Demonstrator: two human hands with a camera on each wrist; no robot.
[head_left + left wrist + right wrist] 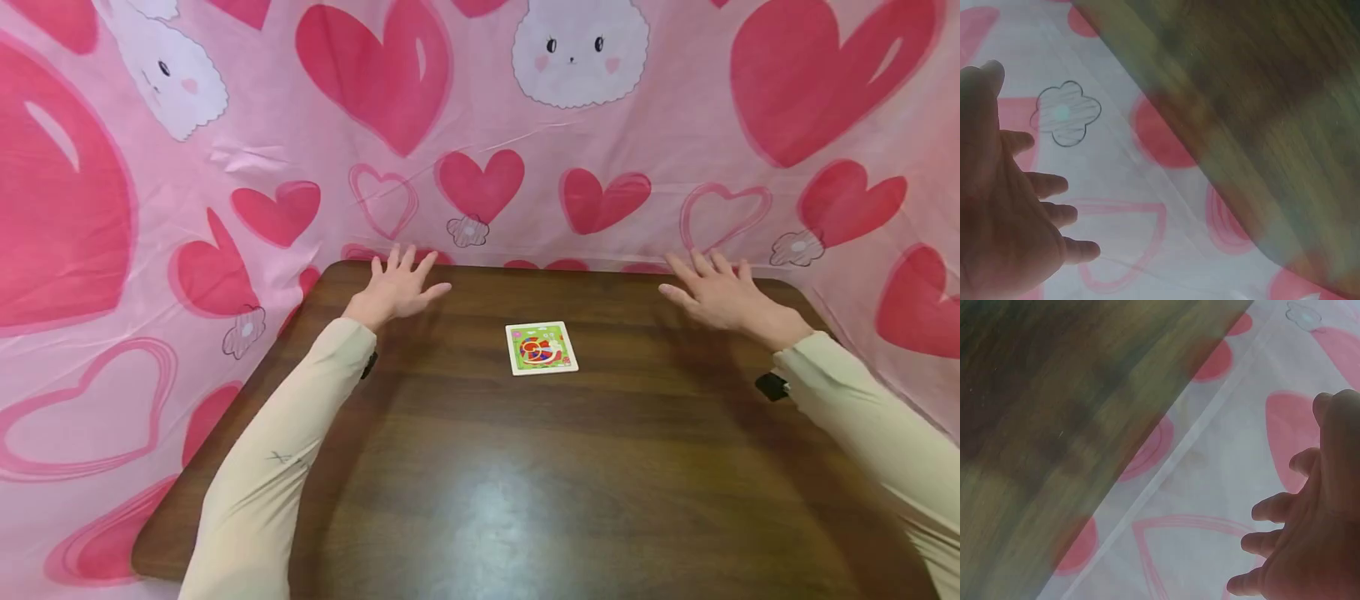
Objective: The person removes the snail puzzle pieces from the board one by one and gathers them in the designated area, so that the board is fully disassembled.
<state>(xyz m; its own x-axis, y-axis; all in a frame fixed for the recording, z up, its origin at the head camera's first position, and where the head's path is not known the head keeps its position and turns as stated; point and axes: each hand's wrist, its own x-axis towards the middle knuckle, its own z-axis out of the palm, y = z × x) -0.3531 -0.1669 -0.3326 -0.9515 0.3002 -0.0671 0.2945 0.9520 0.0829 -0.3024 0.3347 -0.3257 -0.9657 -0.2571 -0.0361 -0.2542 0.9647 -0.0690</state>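
A small square picture board (542, 348) with a cream rim and a colourful snail on green lies flat on the table, between the two hands and apart from both. Its fine detail is too small to tell. My left hand (397, 287) is spread over the far left part of the table, holding nothing. Over the far right part, my right hand (720, 292) has its fingers spread too, with nothing in it. Each wrist view shows bare fingers: the left hand (1010, 206) at the left side, the right hand (1316, 519) at the right side.
The dark brown wooden table (480, 467) has rounded corners. A pink cloth (660, 117) printed with hearts and white fluffy faces hangs behind it and along both sides. Dark wrist devices show at the left cuff (358, 342) and the right cuff (798, 354).
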